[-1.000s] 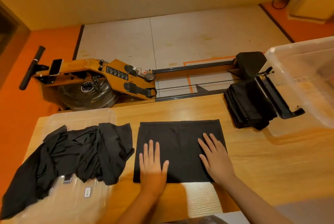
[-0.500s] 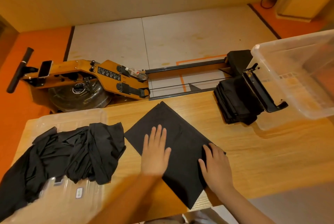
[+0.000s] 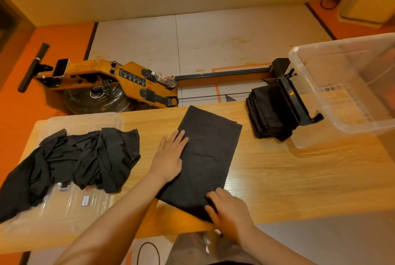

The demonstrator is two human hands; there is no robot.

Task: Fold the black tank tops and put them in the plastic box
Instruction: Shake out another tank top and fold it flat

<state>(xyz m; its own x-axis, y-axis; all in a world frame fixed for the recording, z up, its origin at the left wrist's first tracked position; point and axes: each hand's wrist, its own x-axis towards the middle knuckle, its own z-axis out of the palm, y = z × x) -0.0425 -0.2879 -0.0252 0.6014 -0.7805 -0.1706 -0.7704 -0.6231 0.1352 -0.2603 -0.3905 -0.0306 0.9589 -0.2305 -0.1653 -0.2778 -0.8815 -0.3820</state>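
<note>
Mid-fold: tank top [image 3: 210,153] lies mid-counter, left hand [image 3: 168,157] fingers flat on it, right hand [image 3: 232,209] fingers pinching its near-edge corner; next, probably fold it over, then plastic box [image 3: 352,65] at the right edge

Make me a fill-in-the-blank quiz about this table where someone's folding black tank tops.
1. The left hand lies flat on the folded tank top, while the right hand grips its near ____.
2. The unfolded pile lies on that top's ____ side.
3. The stack of folded tops sits on the ____, next to the plastic box.
Missing words: corner; left; table.
</note>
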